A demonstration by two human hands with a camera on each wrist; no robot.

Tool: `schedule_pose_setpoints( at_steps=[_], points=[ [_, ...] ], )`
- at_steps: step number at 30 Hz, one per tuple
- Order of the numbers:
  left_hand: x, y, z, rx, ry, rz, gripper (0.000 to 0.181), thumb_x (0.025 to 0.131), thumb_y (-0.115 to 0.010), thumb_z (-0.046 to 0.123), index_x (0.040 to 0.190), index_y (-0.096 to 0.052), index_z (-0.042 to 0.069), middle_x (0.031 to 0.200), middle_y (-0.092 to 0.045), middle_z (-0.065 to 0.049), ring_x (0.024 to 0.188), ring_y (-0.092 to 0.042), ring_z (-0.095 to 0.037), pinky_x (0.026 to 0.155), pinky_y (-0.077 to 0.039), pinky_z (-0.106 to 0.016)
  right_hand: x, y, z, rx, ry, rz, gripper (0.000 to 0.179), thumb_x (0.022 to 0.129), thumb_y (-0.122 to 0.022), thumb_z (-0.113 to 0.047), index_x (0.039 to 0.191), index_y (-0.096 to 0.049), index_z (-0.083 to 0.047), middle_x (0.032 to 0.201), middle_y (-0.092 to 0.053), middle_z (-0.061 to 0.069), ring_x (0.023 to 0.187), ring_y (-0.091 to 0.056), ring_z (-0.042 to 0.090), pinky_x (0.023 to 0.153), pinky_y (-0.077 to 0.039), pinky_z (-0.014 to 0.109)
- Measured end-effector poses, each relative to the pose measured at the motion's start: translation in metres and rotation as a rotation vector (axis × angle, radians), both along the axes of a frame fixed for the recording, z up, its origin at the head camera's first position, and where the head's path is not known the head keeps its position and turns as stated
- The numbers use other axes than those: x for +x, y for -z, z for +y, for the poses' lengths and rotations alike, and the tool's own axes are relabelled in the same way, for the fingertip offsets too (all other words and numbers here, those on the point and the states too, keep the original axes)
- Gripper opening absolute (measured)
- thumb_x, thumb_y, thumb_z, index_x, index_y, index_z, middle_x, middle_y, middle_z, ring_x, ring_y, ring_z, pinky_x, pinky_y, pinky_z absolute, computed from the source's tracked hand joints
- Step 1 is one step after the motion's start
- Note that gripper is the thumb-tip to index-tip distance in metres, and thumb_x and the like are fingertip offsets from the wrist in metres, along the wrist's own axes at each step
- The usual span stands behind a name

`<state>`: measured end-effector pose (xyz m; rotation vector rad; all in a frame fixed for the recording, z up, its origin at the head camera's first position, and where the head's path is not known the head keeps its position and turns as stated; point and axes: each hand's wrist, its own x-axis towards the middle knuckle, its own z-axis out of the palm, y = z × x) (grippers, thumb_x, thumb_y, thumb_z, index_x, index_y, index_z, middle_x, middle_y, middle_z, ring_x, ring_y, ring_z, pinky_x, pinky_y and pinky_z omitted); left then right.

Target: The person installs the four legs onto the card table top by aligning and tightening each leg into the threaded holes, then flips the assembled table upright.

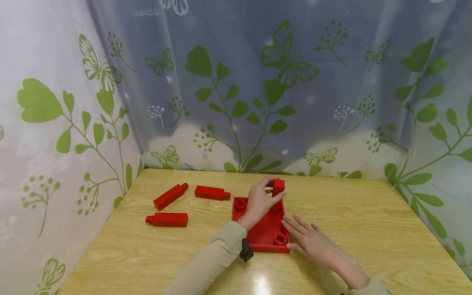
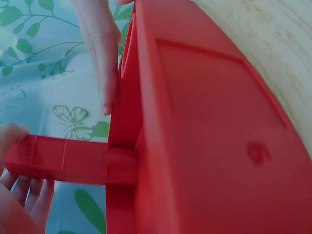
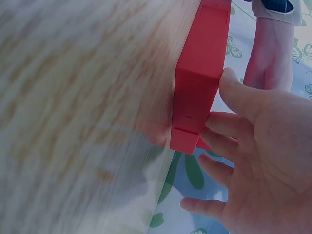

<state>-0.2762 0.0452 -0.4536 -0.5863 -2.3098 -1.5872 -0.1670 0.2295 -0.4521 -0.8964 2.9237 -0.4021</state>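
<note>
A shallow square red tray-like piece (image 1: 262, 230) lies on the table, rimmed, with round sockets in its corners. Between thumb and fingers, my left hand (image 1: 258, 201) holds a red square peg-like leg (image 1: 279, 186) upright at the far right corner. In the left wrist view the lower end of this leg (image 2: 68, 160) meets the corner socket; how deep it sits is hidden. My right hand (image 1: 315, 245) rests against the right side of the tray piece, fingers nearly straight. From the right wrist, its thumb and index finger touch the red rim (image 3: 197, 97).
Left of the tray piece lie three loose red legs with threaded-looking ends: one slanted (image 1: 170, 197), one at the back (image 1: 210, 192), one nearer the front (image 1: 169, 220). A patterned curtain (image 1: 236, 102) hangs behind the wooden table (image 1: 121, 254) and at both sides.
</note>
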Motion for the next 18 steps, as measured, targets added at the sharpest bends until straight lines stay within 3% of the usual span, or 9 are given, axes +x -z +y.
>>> schedule_pose_setpoints(
  at_steps=[8, 12, 18],
  points=[
    [0.0, 0.002, -0.017, -0.016, 0.076, -0.02, 0.047, 0.09, -0.079, 0.017, 0.134, -0.064, 0.01, 0.126, -0.069, -0.005, 0.114, -0.066, -0.02, 0.098, -0.055, -0.033, 0.0, 0.001, 0.0, 0.007, -0.001, 0.013, 0.062, 0.104, -0.053, -0.042, 0.154, -0.043, -0.006, 0.16, -0.039, 0.013, 0.147, -0.033, 0.041, 0.105, -0.035, 0.073],
    [0.002, 0.001, -0.025, -0.008, 0.108, -0.022, 0.048, 0.09, -0.079, 0.015, 0.135, -0.063, 0.009, 0.13, -0.068, -0.007, 0.116, -0.066, -0.023, 0.1, -0.054, -0.04, 0.0, 0.002, 0.0, 0.01, 0.001, 0.003, 0.063, 0.103, -0.053, -0.043, 0.154, -0.043, -0.007, 0.16, -0.039, 0.012, 0.147, -0.033, 0.04, 0.105, -0.035, 0.073],
    [0.005, -0.002, -0.04, -0.017, 0.113, 0.003, 0.047, 0.09, -0.079, 0.015, 0.134, -0.063, 0.008, 0.13, -0.068, -0.009, 0.117, -0.065, -0.026, 0.099, -0.054, -0.043, -0.001, 0.003, 0.001, 0.005, 0.001, -0.011, 0.063, 0.104, -0.053, -0.043, 0.155, -0.042, -0.007, 0.161, -0.038, 0.012, 0.147, -0.032, 0.041, 0.105, -0.034, 0.074]
  ],
)
